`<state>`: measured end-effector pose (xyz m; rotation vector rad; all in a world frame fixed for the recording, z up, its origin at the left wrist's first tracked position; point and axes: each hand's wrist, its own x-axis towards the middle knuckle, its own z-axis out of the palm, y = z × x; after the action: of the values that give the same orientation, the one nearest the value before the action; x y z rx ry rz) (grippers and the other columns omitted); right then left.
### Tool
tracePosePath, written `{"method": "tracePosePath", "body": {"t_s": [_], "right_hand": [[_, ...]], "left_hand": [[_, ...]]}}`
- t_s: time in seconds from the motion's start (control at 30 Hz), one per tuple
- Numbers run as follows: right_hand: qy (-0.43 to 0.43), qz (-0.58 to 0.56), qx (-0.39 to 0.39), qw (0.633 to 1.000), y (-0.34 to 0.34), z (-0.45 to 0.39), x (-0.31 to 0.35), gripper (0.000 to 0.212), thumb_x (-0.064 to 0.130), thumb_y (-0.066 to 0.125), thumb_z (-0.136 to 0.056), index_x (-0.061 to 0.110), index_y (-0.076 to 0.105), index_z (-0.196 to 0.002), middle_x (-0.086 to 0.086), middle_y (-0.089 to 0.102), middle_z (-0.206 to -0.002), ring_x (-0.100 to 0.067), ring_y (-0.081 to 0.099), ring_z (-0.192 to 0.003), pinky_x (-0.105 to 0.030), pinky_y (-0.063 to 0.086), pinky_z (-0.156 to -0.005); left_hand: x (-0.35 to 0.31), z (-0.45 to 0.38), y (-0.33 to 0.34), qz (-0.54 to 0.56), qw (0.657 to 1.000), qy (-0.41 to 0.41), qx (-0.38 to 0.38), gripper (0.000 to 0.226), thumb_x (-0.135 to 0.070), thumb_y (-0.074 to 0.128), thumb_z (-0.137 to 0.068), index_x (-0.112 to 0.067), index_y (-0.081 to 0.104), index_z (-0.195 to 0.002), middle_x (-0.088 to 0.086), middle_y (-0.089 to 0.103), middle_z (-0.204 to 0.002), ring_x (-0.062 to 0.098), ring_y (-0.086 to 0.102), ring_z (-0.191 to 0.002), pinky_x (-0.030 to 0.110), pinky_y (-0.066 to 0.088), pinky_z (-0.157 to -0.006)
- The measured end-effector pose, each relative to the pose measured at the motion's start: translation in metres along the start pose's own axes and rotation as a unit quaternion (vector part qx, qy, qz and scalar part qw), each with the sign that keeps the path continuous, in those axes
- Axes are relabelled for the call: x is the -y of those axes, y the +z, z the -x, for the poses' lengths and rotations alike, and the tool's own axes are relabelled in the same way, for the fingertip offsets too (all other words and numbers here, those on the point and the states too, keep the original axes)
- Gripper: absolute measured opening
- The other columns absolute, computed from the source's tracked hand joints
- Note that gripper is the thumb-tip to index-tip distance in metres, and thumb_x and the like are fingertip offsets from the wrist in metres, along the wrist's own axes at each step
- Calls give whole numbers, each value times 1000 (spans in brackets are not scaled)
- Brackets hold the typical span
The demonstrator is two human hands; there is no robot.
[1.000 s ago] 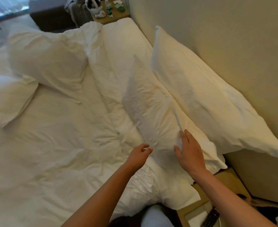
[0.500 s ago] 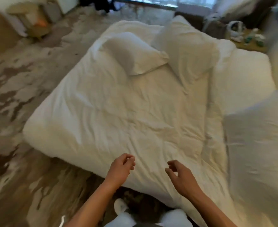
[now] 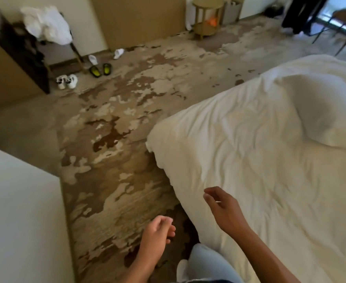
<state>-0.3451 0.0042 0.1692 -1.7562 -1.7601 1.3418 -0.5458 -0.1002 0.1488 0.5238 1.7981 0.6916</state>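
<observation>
A pillow (image 3: 329, 117) lies on the duvet (image 3: 249, 170) at right, carpet (image 3: 117, 160) to its left, what seem shoes (image 3: 67, 81) far behind.

The bed (image 3: 190, 203) carries a rumpled duvet (image 3: 249, 170) and pillow (image 3: 329, 113).

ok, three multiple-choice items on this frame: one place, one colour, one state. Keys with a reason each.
1. Where does the pillow lie?
A. on the duvet
B. on the carpet
C. on the round table

2. What colour are the insoles of the slippers by the wall?
A. red
B. yellow
C. blue

3. What is the right hand doing?
A. gripping the pillow
B. holding nothing, fingers loosely curled
C. pinching a slipper

Key:
1 A, it rests on the white bedding at far right.
2 B, yellow shows under the dark straps.
3 B, it hangs over the duvet edge with nothing in it.
</observation>
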Motion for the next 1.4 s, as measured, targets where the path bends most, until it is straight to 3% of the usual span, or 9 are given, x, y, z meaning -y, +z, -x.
{"method": "tracePosePath", "body": {"t_s": [0.17,0.3,0.4,0.5,0.6,0.93,1.1,1.17,1.4], "right_hand": [[22,29,35,999,11,-60,10,14,39,57,-104,34,69,-110,20,71,-104,4,66,-99,-10,47,-78],[39,35,40,998,18,-125,23,11,35,61,-102,36,70,-96,15,75,-88,4,68,-88,-11,45,-70],[41,41,53,997,28,-190,49,10,35,61,-102,37,68,-96,13,75,-88,0,70,-87,-18,52,-74],[23,42,69,997,43,-263,90,10,36,59,-102,40,66,-96,15,74,-92,-2,70,-89,-23,56,-80],[-13,46,87,995,63,-336,143,9,38,57,-103,42,65,-99,21,71,-94,1,69,-90,-18,53,-79],[-80,32,122,989,134,-581,331,15,41,57,-102,35,70,-106,15,73,-95,0,67,-90,-22,54,-78],[-53,31,78,995,142,-680,385,11,39,60,-102,37,70,-105,16,73,-92,3,67,-87,-19,52,-75],[-25,25,50,998,133,-708,397,11,39,61,-102,35,71,-105,15,73,-92,2,68,-86,-21,53,-77],[91,-8,-98,991,81,-775,407,8,37,61,-102,36,69,-102,14,72,-89,2,68,-83,-20,55,-73]], "left_hand": [[-51,-63,-14,31,999,-1,-13,25,-39,54,-102,-26,74,-93,-9,77,-82,7,74,-78,36,64,-81],[-122,-124,-35,33,998,51,1,25,-42,54,-101,-28,73,-94,-9,77,-87,6,74,-81,30,62,-77],[-184,-172,-66,15,995,94,-12,24,-43,52,-102,-30,72,-97,-11,76,-89,7,73,-85,33,63,-80],[-233,-214,-106,5,994,105,-38,24,-47,51,-101,-34,71,-99,-14,75,-91,5,73,-87,31,62,-81],[-263,-253,-147,11,993,98,-64,24,-49,52,-100,-34,72,-100,-13,76,-93,5,73,-88,30,61,-81],[-314,-428,-277,69,989,-14,-127,20,-44,56,-100,-33,73,-98,-10,78,-89,8,75,-84,34,61,-80],[-406,-537,-331,29,996,40,-68,19,-48,53,-100,-45,70,-91,-13,76,-89,4,72,-80,29,59,-78],[-452,-578,-339,7,997,65,-33,20,-48,53,-100,-42,70,-90,-13,75,-88,1,70,-79,28,58,-77],[-623,-706,-276,-63,982,120,135,20,-38,56,-98,-33,72,-86,-2,76,-85,15,73,-83,27,57,-71]]}}
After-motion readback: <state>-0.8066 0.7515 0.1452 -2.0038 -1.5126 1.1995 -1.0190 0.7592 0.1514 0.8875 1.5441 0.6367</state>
